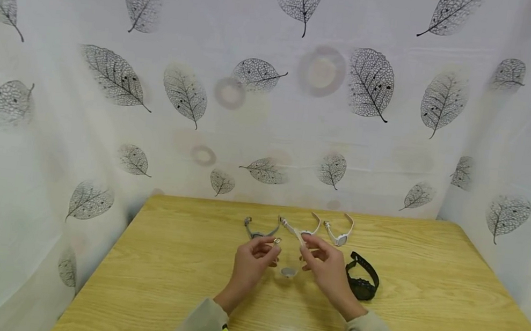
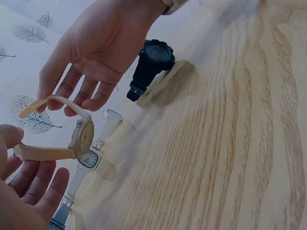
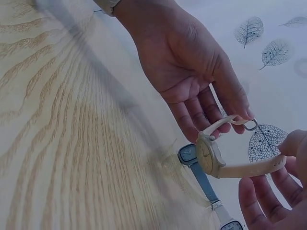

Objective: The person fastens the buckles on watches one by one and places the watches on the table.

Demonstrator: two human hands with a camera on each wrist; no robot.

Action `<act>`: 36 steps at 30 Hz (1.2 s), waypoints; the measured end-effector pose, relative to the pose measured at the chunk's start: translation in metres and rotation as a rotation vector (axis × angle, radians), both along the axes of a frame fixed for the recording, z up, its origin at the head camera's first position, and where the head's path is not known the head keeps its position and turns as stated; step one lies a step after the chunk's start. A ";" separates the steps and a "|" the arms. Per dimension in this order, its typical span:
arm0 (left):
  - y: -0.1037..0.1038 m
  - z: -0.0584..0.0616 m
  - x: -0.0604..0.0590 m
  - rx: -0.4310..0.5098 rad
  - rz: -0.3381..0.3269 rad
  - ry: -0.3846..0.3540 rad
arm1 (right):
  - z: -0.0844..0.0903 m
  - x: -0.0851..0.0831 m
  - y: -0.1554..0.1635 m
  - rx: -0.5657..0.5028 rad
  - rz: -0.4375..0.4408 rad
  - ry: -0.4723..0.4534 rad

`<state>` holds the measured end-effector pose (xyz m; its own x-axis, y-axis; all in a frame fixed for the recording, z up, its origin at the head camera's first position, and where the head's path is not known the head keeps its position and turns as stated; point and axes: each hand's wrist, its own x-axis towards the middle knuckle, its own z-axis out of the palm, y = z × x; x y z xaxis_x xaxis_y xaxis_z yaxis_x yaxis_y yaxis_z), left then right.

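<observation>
Leaf-print curtain [image 1: 274, 80] behind wooden table [image 1: 425, 312]

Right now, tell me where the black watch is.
In the head view the black watch lies on the wooden table, just right of the right hand, nearer than the white watch.

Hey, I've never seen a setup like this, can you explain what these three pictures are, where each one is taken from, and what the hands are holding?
No machine here: a person works with bare hands. The wide picture comes from a camera on the head, the other two from cameras on each wrist. The left hand and right hand each pinch one strap end of a beige watch, held above a wooden table. On the table lie a black watch, a white watch and a grey-strapped watch. Leaf-printed cloth hangs behind.
</observation>
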<state>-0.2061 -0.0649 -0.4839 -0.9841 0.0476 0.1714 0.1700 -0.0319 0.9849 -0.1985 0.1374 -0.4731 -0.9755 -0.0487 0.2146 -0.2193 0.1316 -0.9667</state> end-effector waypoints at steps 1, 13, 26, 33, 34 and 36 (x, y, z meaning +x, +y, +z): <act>-0.001 0.000 0.000 -0.005 -0.001 -0.010 | 0.000 0.000 0.000 0.004 -0.003 -0.003; -0.006 0.001 -0.002 0.044 -0.056 -0.003 | -0.001 0.002 0.003 0.069 0.047 -0.012; -0.004 0.006 -0.002 0.035 -0.161 0.011 | 0.007 0.003 0.002 0.174 0.103 0.042; -0.004 0.007 0.000 0.003 -0.179 0.018 | 0.000 0.002 0.000 0.157 0.123 0.107; -0.005 0.007 0.000 -0.003 -0.181 0.014 | 0.000 0.002 0.000 0.151 0.123 0.110; -0.005 0.007 0.000 -0.018 -0.178 0.003 | -0.001 0.003 -0.001 0.132 0.118 0.107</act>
